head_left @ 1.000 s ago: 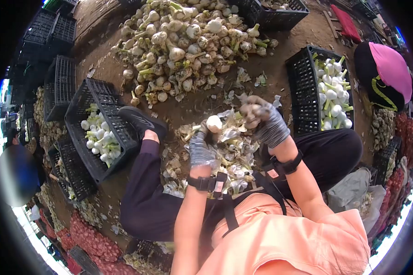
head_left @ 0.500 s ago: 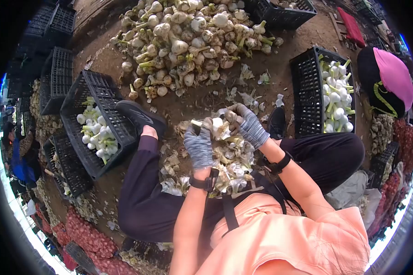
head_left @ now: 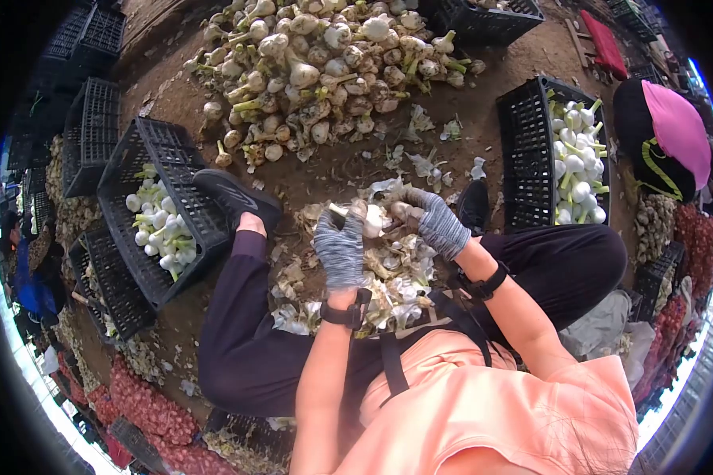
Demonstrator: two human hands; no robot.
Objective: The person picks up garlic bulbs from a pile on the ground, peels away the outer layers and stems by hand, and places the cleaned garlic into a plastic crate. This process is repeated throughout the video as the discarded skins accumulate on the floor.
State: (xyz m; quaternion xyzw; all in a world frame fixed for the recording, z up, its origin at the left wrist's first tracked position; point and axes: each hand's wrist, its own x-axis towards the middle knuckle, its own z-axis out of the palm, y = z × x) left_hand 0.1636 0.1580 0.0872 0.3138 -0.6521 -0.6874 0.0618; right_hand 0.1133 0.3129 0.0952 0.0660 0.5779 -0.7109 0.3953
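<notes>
In the middle of the head view, my left hand [head_left: 341, 247], in a grey knit glove with bare or dirty fingertips, is closed on a white garlic bulb [head_left: 375, 222]. Its short stem points left, between thumb and fingers. My right hand [head_left: 436, 226], gloved alike, is at the bulb's right side with fingers bent in a pinch. What those fingers hold, perhaps papery skin, is too small to make out. Beneath both hands, peeled garlic skins [head_left: 400, 289] are heaped on the ground between my legs.
A large pile of unpeeled garlic [head_left: 317, 79] lies ahead. Black crates with clean white bulbs stand left [head_left: 184, 269] and right [head_left: 523, 158]. A person in pink and black [head_left: 677, 131] is at far right. Red net sacks [head_left: 146, 404] lie lower left.
The whole view has shifted slightly. My right hand has turned a little at the bulb, and more of the bulb's white side shows. My left hand keeps its hold.
</notes>
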